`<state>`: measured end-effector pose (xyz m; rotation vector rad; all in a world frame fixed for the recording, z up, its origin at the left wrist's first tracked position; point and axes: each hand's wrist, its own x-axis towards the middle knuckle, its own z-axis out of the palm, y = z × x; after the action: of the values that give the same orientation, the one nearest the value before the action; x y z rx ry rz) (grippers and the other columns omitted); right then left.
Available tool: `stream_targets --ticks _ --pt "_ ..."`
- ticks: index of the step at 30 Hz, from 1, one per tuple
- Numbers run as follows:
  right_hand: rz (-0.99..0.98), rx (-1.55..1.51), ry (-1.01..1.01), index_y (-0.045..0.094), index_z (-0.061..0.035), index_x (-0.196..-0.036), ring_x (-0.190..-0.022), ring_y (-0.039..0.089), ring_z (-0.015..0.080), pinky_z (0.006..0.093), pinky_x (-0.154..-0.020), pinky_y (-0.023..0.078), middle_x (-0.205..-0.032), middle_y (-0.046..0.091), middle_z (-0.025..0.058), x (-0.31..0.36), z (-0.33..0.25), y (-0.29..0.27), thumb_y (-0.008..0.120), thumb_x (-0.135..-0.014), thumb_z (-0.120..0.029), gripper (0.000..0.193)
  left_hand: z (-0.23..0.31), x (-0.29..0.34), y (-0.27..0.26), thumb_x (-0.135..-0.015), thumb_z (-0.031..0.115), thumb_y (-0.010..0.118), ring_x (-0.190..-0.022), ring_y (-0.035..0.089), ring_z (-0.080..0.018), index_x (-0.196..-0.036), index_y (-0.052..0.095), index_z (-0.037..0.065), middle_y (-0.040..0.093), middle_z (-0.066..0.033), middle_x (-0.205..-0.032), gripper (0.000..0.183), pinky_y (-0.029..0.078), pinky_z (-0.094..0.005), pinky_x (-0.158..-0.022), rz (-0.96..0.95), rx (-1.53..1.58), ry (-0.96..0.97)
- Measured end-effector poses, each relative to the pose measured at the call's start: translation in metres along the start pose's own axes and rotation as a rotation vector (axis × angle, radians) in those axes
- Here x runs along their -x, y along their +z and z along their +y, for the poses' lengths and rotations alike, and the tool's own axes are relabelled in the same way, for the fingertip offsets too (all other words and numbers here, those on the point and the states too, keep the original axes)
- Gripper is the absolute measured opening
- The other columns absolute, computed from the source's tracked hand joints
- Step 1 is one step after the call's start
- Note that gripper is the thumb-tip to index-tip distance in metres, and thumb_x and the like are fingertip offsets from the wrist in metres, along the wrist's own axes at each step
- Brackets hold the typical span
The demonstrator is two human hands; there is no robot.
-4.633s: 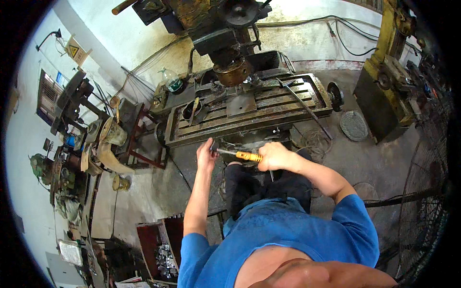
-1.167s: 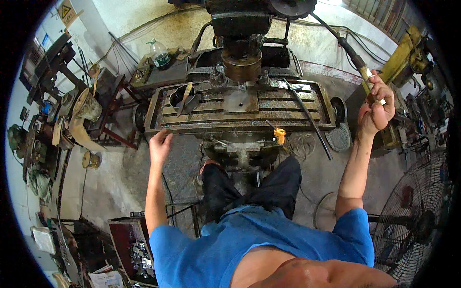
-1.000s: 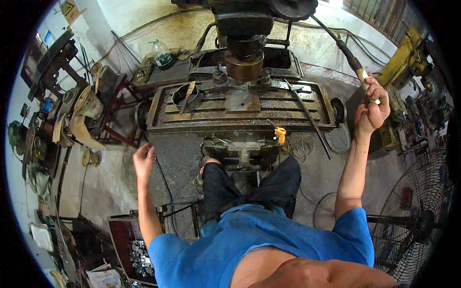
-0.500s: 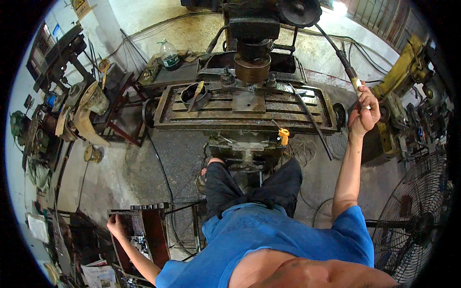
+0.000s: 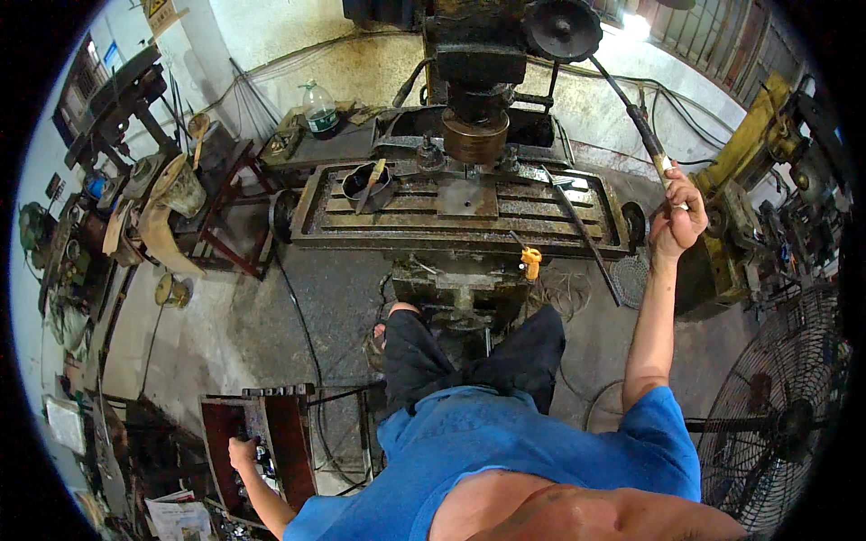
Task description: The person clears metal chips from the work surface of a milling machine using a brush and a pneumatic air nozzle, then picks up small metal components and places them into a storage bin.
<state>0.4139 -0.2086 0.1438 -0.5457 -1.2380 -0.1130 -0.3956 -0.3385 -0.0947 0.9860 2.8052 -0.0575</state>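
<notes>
Head view: a dark, grimy milling machine [image 5: 476,68] stands ahead of the seated person, its long slotted table [image 5: 433,242] reaching across the middle of the scene. At the person's right is a big wire-caged fan [image 5: 798,419]; at the left, low down, sits a red-brown box [image 5: 289,437] with a divider making 2 compartments. A long lever [image 5: 642,126] slants from beside the machine's upper wheel [image 5: 562,30] down to the right, ending in a pale grip. A metal bar [image 5: 582,230] leans over the table's right part, its lower end beyond the front edge. A dark pot [image 5: 381,194] rests on the table's left part, a flat light-coloured stick [image 5: 372,180] lying across it. Of the 2 hands, the right hand [image 5: 681,216] is raised, fingers wrapped around the lever's pale end. The left hand [image 5: 242,453] is at the box's left compartment, beside small shiny metal parts [image 5: 264,462]; whether its fingers are clamped on any part, I cannot tell. Near the table's front edge is a yellow air gun [image 5: 530,261].
</notes>
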Motion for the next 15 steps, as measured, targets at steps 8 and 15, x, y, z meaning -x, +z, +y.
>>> stream_targets --ticks 8,15 --pt "-0.021 0.030 -0.016 0.044 0.0003 -0.065 -0.085 0.050 0.0301 0.0531 -0.099 0.024 -0.069 0.048 0.0109 -0.012 -0.005 0.002 0.044 -0.054 -0.010 0.015 -0.039 0.007 0.013 -0.068 0.036 0.060 -0.100 0.056 -0.0301 -0.103 0.055 0.007 0.059 -0.0141 -0.107 0.046 0.046 -0.0421 -0.082 -0.151 -0.298 -0.043" --pt "-0.066 0.017 -0.032 0.045 0.0006 -0.066 -0.088 0.049 0.0306 0.0532 -0.099 0.023 -0.072 0.048 0.0119 -0.025 -0.010 -0.001 0.044 -0.056 -0.010 0.015 -0.044 0.021 0.012 -0.064 0.037 0.065 -0.102 0.054 -0.0345 -0.104 0.053 0.001 0.057 -0.0197 -0.108 0.055 0.044 -0.0418 -0.084 -0.203 -0.099 -0.065"
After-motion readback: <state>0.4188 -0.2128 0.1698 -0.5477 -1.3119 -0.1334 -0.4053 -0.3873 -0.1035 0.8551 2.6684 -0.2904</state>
